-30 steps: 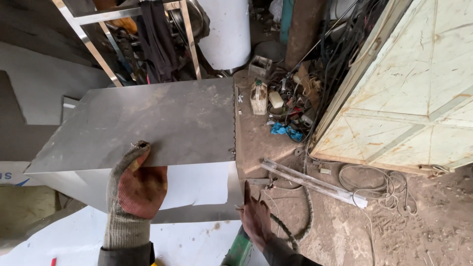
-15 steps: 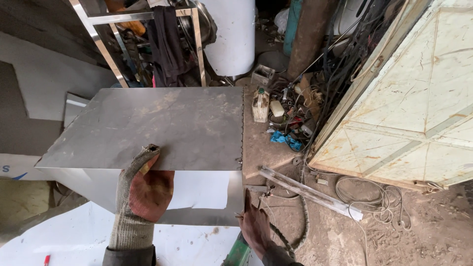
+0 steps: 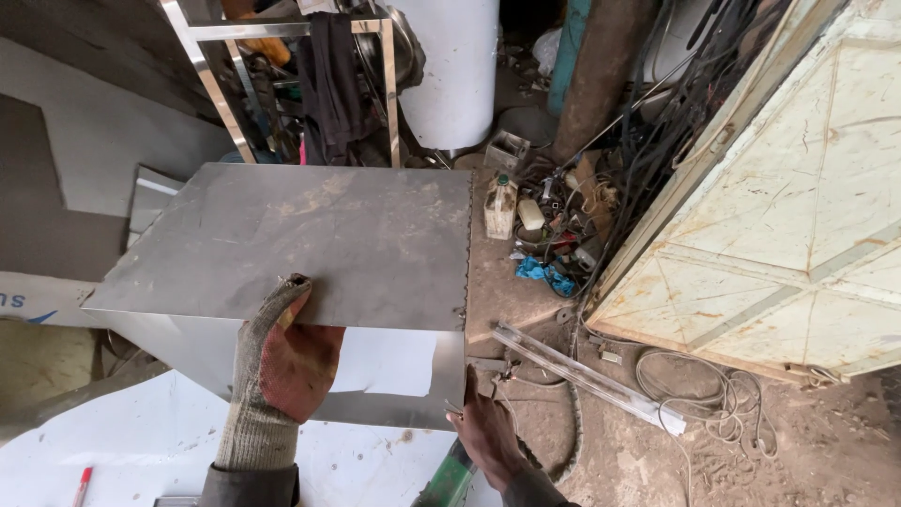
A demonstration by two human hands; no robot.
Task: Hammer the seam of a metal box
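My left hand (image 3: 282,371), in a worn grey and red work glove, grips the near edge of a folded grey metal sheet (image 3: 310,239) and holds it up off the ground. The sheet's top face is flat and dusty; its lower flap (image 3: 394,394) hangs down below. My bare right hand (image 3: 488,432) holds the lower right corner of that flap.
White sheets (image 3: 141,441) with a red marker (image 3: 82,485) lie at the lower left. A metal frame (image 3: 375,66) and white cylinder (image 3: 455,66) stand behind. A cream metal door (image 3: 779,225), tangled cables (image 3: 694,394), a plastic bottle (image 3: 499,205) and a metal strip (image 3: 582,376) lie right.
The view has shifted slightly and the sheet sits a little lower and more level in the picture. Both hands keep their hold on it.
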